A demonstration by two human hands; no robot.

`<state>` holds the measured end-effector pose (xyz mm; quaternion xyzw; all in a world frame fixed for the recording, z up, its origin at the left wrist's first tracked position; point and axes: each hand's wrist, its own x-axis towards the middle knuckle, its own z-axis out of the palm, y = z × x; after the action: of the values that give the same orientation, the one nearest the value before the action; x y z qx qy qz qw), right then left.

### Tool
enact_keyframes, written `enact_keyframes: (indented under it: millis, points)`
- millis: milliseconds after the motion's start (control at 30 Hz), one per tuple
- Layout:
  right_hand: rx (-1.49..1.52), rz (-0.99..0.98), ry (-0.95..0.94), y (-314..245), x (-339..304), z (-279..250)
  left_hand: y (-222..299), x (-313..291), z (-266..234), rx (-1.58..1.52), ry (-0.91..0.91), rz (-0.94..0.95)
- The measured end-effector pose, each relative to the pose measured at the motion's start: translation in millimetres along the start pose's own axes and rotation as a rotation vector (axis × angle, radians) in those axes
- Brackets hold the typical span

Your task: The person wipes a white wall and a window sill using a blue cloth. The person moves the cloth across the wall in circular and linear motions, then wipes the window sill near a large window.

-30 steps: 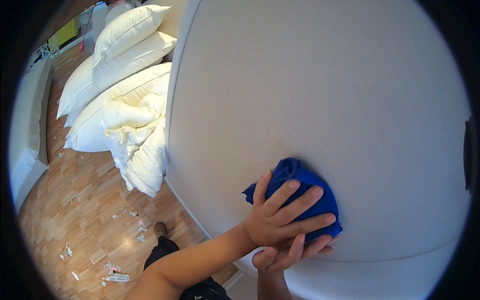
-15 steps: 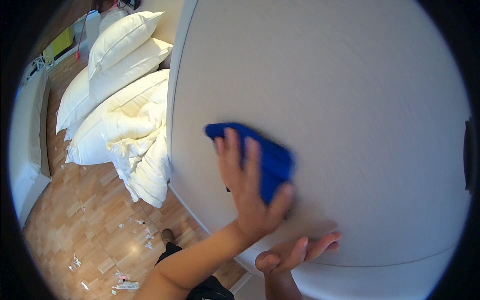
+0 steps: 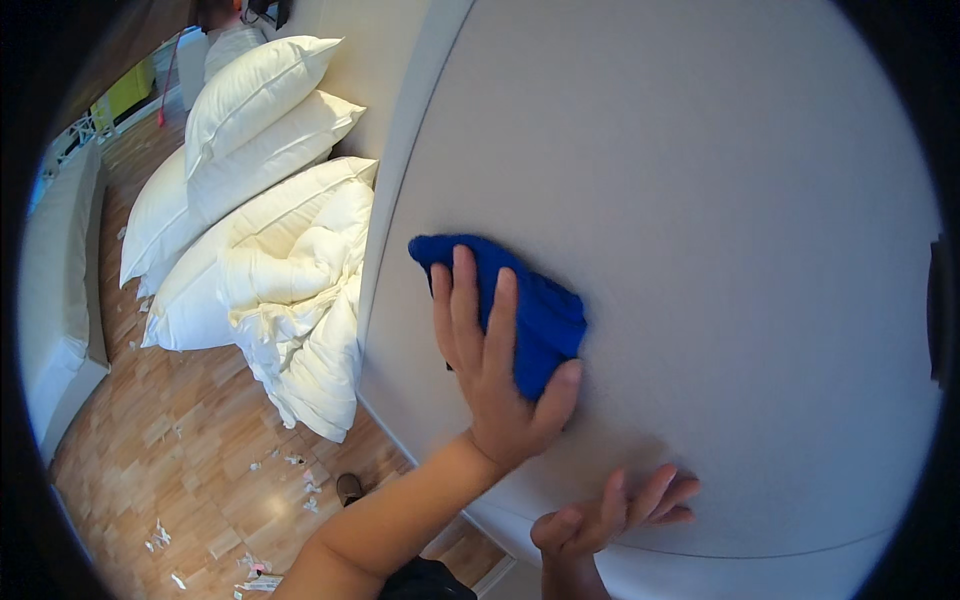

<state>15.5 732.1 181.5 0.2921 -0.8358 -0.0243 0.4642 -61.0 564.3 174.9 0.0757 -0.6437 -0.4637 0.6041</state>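
Note:
My left hand [image 3: 495, 375] presses a blue cloth [image 3: 545, 320] against a large pale grey surface [image 3: 700, 200]. Its fingers are spread over the cloth, and the thumb lies along the cloth's lower right edge. Part of the cloth is hidden under the palm. Lower and to the right, my right hand [image 3: 610, 515] holds nothing. Its fingers are apart and point right, close to the same surface, where a soft shadow falls. I cannot tell whether they touch it.
Left of the surface, plump white pillows [image 3: 250, 110] and a crumpled white duvet [image 3: 300, 280] are heaped on the wood floor [image 3: 210, 460]. Small white scraps [image 3: 158, 535] litter it. A long white padded piece [image 3: 60, 300] stands at far left. A dark object [image 3: 937, 310] shows at the right rim.
The blue cloth and my left hand stay at nearly the same place in view, now sharper. My right hand has shifted slightly right, its fingers spread wider. The pillows appear lower and further right.

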Motion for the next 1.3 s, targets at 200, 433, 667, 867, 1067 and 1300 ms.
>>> enact_keyframes:
  millis: [200, 433, 667, 867, 1067, 1300]
  points:
    - [0.097, 0.030, 0.110, -27.1, 24.6, 25.0, 5.3, -2.3, -1.0, -0.036, -0.110, 0.299]
    - [-0.064, 0.034, -0.007, -34.5, 29.8, 24.8, -51.3, 33.7, -18.5, -0.008, -0.132, 0.357]
    - [0.082, 0.049, 0.001, -60.4, 30.4, 48.5, -59.0, 28.1, -15.3, 0.020, 0.051, -0.108]
    - [0.038, 0.022, -0.022, -67.0, 34.9, 58.7, -91.1, -6.0, -29.0, 0.033, -0.072, 0.202]
    - [-0.066, -0.002, -0.077, -66.4, 37.1, 58.2, -123.6, -7.9, -40.0, 0.077, -0.070, 0.101]
    - [-0.023, 0.007, -0.118, -78.9, 14.8, 76.5, -86.6, -40.1, -27.2, 0.051, -0.001, -0.248]
